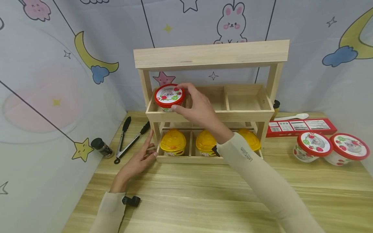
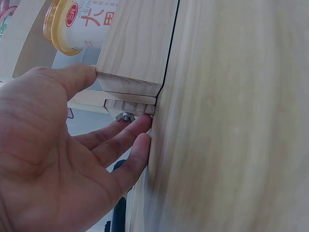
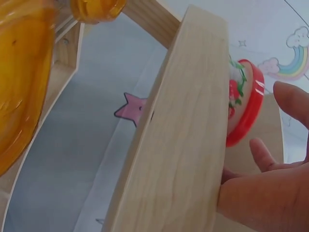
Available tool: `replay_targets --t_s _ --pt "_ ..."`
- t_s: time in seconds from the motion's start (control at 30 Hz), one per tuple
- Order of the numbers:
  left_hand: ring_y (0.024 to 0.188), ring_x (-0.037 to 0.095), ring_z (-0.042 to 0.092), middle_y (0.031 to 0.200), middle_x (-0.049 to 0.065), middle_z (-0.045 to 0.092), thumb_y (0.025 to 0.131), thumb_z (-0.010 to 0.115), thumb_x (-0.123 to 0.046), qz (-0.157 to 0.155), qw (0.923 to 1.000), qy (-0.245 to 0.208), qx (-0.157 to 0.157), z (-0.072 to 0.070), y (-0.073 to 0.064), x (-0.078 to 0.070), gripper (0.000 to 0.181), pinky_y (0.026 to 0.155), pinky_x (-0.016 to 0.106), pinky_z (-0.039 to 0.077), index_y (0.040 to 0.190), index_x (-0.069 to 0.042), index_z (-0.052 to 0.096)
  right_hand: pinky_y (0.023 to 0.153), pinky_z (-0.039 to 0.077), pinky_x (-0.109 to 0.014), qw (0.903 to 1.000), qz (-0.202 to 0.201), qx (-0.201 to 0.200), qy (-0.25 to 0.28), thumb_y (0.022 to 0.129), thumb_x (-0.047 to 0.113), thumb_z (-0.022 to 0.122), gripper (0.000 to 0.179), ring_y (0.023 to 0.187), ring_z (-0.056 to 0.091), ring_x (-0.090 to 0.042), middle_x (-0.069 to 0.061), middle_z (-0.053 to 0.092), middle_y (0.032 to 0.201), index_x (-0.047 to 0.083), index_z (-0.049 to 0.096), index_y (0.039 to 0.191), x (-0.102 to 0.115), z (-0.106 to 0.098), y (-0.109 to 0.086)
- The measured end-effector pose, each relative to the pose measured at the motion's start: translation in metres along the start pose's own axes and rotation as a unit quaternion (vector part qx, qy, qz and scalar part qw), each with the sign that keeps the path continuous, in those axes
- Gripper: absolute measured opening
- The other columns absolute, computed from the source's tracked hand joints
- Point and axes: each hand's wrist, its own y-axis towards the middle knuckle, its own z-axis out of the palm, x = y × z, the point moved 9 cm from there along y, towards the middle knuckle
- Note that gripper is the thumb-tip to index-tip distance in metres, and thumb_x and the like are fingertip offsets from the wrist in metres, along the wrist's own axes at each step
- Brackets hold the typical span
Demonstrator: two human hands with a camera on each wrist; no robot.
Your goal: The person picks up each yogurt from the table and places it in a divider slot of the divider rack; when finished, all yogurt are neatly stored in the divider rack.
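A white tub with a red lid and strawberry print point(image 1: 169, 96) sits in the left compartment of the wooden rack's upper tier point(image 1: 209, 116). Beside its right edge is my right hand point(image 1: 201, 105), index finger and thumb spread around the lid. The right wrist view shows a gap between the fingers point(image 3: 289, 99) and the red lid point(image 3: 256, 104). My left hand point(image 1: 141, 161) is at the rack's lower left corner, its thumb touching the wooden end point(image 2: 133, 48). The other left fingers reach beside the rack near a wing nut point(image 2: 126, 117).
Yellow-lidded tubs point(image 1: 173, 141) stand in the lower tier. Black-tipped tongs point(image 1: 128, 145) and a dark-capped jar point(image 1: 102, 148) lie left. At right are two more red-lidded tubs point(image 1: 313, 145), a red box point(image 1: 303, 127) and a white spoon point(image 1: 292, 117). A patterned curtain point(image 1: 186, 32) hangs behind.
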Motion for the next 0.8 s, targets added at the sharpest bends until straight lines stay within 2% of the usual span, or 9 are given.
replay_targets --t_s 0.13,0.2,0.43,0.67,0.8 --pt "0.143 0.055 0.055 0.166 0.038 0.035 0.114 0.055 -0.025 0.001 1.0 0.003 -0.002 0.0 0.0 -0.002 0.088 0.12 0.07 0.043 0.172 -0.043 -0.009 0.124 0.042 -0.062 0.9999 0.008 -0.007 0.009 0.096 0.036 0.079 0.068 0.151 0.049 -0.03 -0.004 0.052 0.164 0.027 0.047 0.156 -0.004 -0.014 -0.014" --pt "0.143 0.055 0.055 0.166 0.038 0.035 0.114 0.055 -0.025 0.0 1.0 0.006 -0.002 0.0 -0.001 -0.002 0.088 0.12 0.07 0.044 0.172 -0.043 -0.009 0.127 0.039 -0.062 0.9998 0.01 -0.01 0.014 0.097 0.036 0.079 0.069 0.155 0.045 -0.03 -0.006 0.05 0.166 0.026 0.046 0.156 -0.005 -0.022 -0.021" --pt "0.143 0.054 0.056 0.166 0.037 0.036 0.114 0.055 -0.026 -0.001 1.0 0.009 0.002 -0.001 -0.001 -0.004 0.089 0.119 0.07 0.044 0.172 -0.043 -0.009 0.131 0.038 -0.054 0.999 0.004 -0.033 0.028 0.098 0.032 0.078 0.068 0.157 0.045 -0.027 -0.004 0.05 0.167 0.025 0.046 0.157 -0.016 -0.053 -0.048" --pt "0.143 0.055 0.056 0.166 0.038 0.035 0.114 0.055 -0.026 0.002 0.9999 0.01 0.003 -0.002 0.0 -0.003 0.089 0.119 0.07 0.044 0.172 -0.043 -0.011 0.13 0.04 -0.054 0.9978 0.026 -0.055 0.029 0.1 0.032 0.078 0.066 0.155 0.047 -0.031 -0.005 0.051 0.166 0.025 0.046 0.157 -0.033 -0.073 -0.076" --pt "0.143 0.054 0.056 0.166 0.038 0.035 0.114 0.055 -0.027 0.001 0.9999 0.01 0.001 -0.001 0.0 -0.001 0.088 0.12 0.07 0.044 0.172 -0.043 -0.01 0.131 0.038 -0.054 0.9971 0.017 -0.069 0.028 0.101 0.029 0.077 0.063 0.153 0.048 -0.032 -0.006 0.051 0.165 0.02 0.047 0.156 -0.04 -0.086 -0.089"
